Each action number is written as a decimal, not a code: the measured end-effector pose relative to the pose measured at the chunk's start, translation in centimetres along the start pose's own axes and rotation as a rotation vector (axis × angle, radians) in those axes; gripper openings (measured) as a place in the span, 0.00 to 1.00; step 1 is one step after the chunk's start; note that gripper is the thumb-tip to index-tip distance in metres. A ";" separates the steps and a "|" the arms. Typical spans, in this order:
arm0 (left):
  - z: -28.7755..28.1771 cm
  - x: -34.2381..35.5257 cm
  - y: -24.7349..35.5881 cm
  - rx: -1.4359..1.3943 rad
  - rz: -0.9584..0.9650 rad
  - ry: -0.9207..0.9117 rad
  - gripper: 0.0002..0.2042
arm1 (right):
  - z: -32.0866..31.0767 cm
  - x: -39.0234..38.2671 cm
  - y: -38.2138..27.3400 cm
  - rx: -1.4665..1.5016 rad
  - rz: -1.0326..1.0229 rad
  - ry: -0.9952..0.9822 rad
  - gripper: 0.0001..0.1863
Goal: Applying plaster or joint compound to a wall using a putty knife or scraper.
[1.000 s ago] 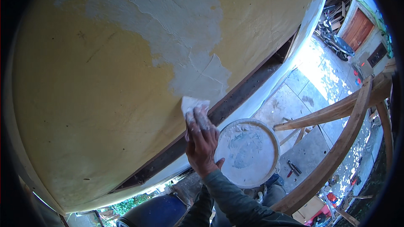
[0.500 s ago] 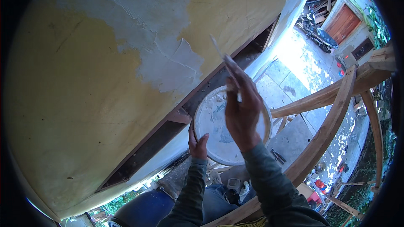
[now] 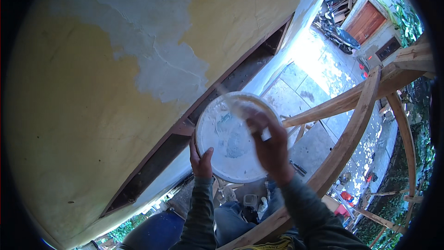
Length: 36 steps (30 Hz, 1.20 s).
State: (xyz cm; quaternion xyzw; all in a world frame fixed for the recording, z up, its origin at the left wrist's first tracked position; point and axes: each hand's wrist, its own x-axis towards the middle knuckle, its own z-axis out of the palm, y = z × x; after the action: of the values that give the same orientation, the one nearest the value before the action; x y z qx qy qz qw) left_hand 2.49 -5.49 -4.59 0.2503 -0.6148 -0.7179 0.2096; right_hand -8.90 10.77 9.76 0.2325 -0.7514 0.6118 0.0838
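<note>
My left hand (image 3: pixel 201 163) grips the rim of a round pale tray (image 3: pixel 231 155) smeared with whitish paste. My right hand (image 3: pixel 270 146), blurred by motion, holds a thin pale flat scraper (image 3: pixel 234 103) over the tray's upper right part, its fingers closed on it; whether the blade touches the paste I cannot tell. Above and to the left is a curved yellow wall surface (image 3: pixel 74 111) with an irregular patch of whitish filler (image 3: pixel 157 51). Behind the tray, a dark recessed strip (image 3: pixel 143 166) runs diagonally along the wall's lower edge.
Curved wooden beams (image 3: pixel 347 143) cross the right side near my right arm. Below are a paved floor (image 3: pixel 300 97) with scattered tools and a blue drum (image 3: pixel 152 231) at lower left. A motorcycle (image 3: pixel 342 37) stands by a wooden door (image 3: pixel 365 23) at upper right.
My right hand has left the wall surface and swung with the scraper over the tray. The tray, held in my left hand, now sits higher and further left in view. The view has shifted.
</note>
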 end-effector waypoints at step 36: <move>5.0 0.5 3.6 -0.004 0.057 -0.047 0.41 | -9.3 3.2 2.5 -0.204 0.260 -0.578 0.18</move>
State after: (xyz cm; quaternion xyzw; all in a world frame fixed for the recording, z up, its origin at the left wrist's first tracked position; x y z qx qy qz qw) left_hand -1.00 -2.44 -0.49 0.2152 -0.6251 -0.7186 0.2158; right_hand -14.26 19.26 11.07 0.2893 -0.8248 0.4477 -0.1887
